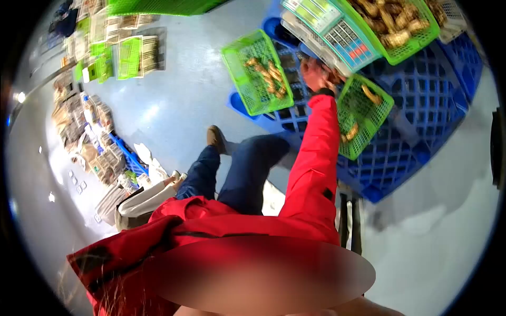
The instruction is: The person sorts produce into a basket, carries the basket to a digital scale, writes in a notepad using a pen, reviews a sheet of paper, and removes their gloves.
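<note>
My right hand (pixel 315 75), at the end of a red sleeve, reaches between a digital scale (pixel 345 39) and a small green basket (pixel 387 113). Its fingers look curled by the scale's near edge; something brownish is at them, too blurred to name. In that small basket lie a knobbly tan root (pixel 371 95) and another piece at its lower end. Left of the hand, a second green basket (pixel 232 58) holds several similar roots (pixel 269 76). On the scale rests a green basket (pixel 392 58) heaped with more roots. My left hand is out of sight.
A blue plastic pallet (pixel 416 124) lies beneath the scale and small basket. Stacked crates (pixel 129 58) and bagged goods (pixel 79 121) line the left side. A green edge (pixel 163 6) shows at the top. My legs (pixel 245 168) are beside the pallet on a grey floor (pixel 184 79).
</note>
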Tool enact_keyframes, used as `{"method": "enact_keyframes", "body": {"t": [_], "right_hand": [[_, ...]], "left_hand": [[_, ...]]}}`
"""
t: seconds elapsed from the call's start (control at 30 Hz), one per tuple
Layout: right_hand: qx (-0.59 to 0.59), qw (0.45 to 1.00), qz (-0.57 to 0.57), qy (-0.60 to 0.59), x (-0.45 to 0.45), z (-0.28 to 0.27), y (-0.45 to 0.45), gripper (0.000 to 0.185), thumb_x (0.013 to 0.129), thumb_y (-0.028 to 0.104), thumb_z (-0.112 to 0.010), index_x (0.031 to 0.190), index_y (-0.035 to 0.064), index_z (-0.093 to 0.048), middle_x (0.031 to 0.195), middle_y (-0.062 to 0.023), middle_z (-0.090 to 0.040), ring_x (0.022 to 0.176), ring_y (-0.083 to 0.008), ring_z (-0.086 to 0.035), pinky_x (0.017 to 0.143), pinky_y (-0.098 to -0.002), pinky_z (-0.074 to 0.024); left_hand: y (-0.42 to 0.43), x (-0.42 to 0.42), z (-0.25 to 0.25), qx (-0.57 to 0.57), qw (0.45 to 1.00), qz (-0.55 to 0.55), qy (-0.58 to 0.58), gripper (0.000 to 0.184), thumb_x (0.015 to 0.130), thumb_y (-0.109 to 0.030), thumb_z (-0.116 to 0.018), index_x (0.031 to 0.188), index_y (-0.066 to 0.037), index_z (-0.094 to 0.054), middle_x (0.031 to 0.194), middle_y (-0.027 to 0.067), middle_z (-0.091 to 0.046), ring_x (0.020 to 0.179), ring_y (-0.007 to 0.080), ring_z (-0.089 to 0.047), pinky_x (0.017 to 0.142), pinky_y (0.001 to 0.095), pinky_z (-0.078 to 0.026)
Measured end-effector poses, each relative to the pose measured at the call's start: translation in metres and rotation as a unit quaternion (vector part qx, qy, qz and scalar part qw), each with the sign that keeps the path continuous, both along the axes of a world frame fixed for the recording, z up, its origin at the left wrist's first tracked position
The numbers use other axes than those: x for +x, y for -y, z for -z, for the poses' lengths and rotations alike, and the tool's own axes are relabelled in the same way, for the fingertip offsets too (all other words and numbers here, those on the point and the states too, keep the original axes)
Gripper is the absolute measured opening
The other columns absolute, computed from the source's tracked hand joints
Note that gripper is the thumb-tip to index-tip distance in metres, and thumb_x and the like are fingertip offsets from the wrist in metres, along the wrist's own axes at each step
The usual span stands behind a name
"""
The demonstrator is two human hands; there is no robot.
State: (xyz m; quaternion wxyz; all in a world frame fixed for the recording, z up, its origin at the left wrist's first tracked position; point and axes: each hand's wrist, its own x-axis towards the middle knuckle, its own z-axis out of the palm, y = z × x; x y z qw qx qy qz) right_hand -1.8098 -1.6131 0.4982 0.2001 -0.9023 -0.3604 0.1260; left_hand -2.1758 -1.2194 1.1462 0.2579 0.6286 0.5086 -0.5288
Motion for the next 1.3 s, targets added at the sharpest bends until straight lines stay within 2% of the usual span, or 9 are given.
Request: {"method": "enact_keyframes", "body": {"t": [0.07,0.17,0.37,0.47,0.5,0.53,0.57,0.63,1.3], "right_hand": [[-0.158,0.956,-0.089,0.23,0.038,0.005,-0.055,0.044,0.08,0.012,-0.04,0.123,0.0024,-0.036,0.129,-0.0116,-0.037,0.113,-0.0264,-0.04,0.097,-0.038,-0.0282],[-0.236,0.923,-0.133,0.273,0.047,-0.017,-0.076,0.044,0.08,0.012,-0.039,0.123,0.0035,-0.036,0.13,-0.0109,-0.036,0.114,-0.0266,-0.039,0.097,-0.0392,-0.0284],[-0.021,0.998,-0.058,-0.021,-0.033,-0.138,-0.111,0.044,0.081,0.014,-0.037,0.124,0.0057,-0.035,0.131,-0.0095,-0.034,0.115,-0.027,-0.037,0.096,-0.0416,-0.0286],[0.11,0.94,-0.048,-0.318,-0.082,-0.212,-0.154,0.044,0.081,0.015,-0.036,0.124,0.0068,-0.034,0.132,-0.0088,-0.033,0.116,-0.0271,-0.036,0.096,-0.0427,-0.0287],[0.207,0.813,0.008,-0.544,-0.096,-0.237,-0.172,0.044,0.081,0.015,-0.036,0.125,0.0072,-0.034,0.132,-0.0086,-0.033,0.116,-0.0272,-0.036,0.096,-0.0431,-0.0287],[0.324,0.516,0.132,-0.782,-0.11,-0.258,-0.189,0.044,0.082,0.015,-0.036,0.125,0.0076,-0.034,0.132,-0.0083,-0.032,0.117,-0.0273,-0.036,0.096,-0.0435,-0.0287],[0.34,0.324,0.212,-0.857,-0.118,-0.278,-0.207,0.044,0.082,0.015,-0.035,0.125,0.0079,-0.034,0.132,-0.0081,-0.032,0.117,-0.0273,-0.035,0.096,-0.0439,-0.0288],[0.292,0.168,0.277,-0.9,-0.135,-0.316,-0.248,0.044,0.082,0.016,-0.034,0.125,0.0087,-0.034,0.133,-0.0076,-0.031,0.117,-0.0275,-0.035,0.096,-0.0447,-0.0289],[0.019,0.198,0.295,-0.935,-0.313,-0.458,-0.625,0.043,0.084,0.021,-0.028,0.127,0.016,-0.031,0.137,-0.003,-0.024,0.122,-0.0287,-0.028,0.094,-0.0526,-0.0296]], "left_hand": [[0.002,-0.006,-0.016,0.0,1.0,0.015,0.016,0.037,0.085,-0.023,-0.037,0.115,-0.002,-0.043,0.099,0.0144,-0.056,0.09,0.0263,-0.054,0.08,0.0348,-0.043],[0.002,-0.018,-0.049,0.012,0.999,0.026,0.043,0.037,0.085,-0.023,-0.038,0.114,-0.002,-0.043,0.099,0.0146,-0.056,0.09,0.0266,-0.054,0.079,0.035,-0.043],[-0.002,-0.046,-0.135,0.046,0.984,0.012,0.169,0.036,0.085,-0.024,-0.039,0.113,-0.002,-0.044,0.098,0.0148,-0.056,0.089,0.0271,-0.055,0.079,0.0353,-0.043],[0.008,-0.043,-0.143,0.0,0.954,0.009,0.3,0.036,0.084,-0.024,-0.039,0.113,-0.002,-0.045,0.097,0.015,-0.056,0.089,0.0274,-0.055,0.078,0.0354,-0.043],[0.017,-0.036,-0.135,-0.032,0.937,0.016,0.346,0.036,0.084,-0.024,-0.039,0.112,-0.002,-0.045,0.097,0.015,-0.056,0.089,0.0275,-0.055,0.078,0.0355,-0.043],[0.03,-0.026,-0.123,-0.068,0.918,0.023,0.391,0.036,0.084,-0.024,-0.039,0.112,-0.002,-0.045,0.097,0.0151,-0.057,0.089,0.0276,-0.055,0.078,0.0356,-0.043],[0.034,-0.021,-0.118,-0.091,0.899,0.03,0.427,0.036,0.084,-0.024,-0.04,0.112,-0.002,-0.045,0.096,0.0151,-0.057,0.088,0.0277,-0.055,0.078,0.0356,-0.044],[0.045,-0.007,-0.099,-0.137,0.865,0.043,0.481,0.036,0.084,-0.024,-0.04,0.112,-0.002,-0.045,0.096,0.0152,-0.057,0.088,0.0279,-0.055,0.078,0.0357,-0.044],[-0.211,-0.369,-0.102,0.112,0.75,-0.319,0.568,0.035,0.083,-0.026,-0.043,0.108,-0.002,-0.047,0.092,0.0161,-0.058,0.086,0.0297,-0.056,0.076,0.0368,-0.044]]}}
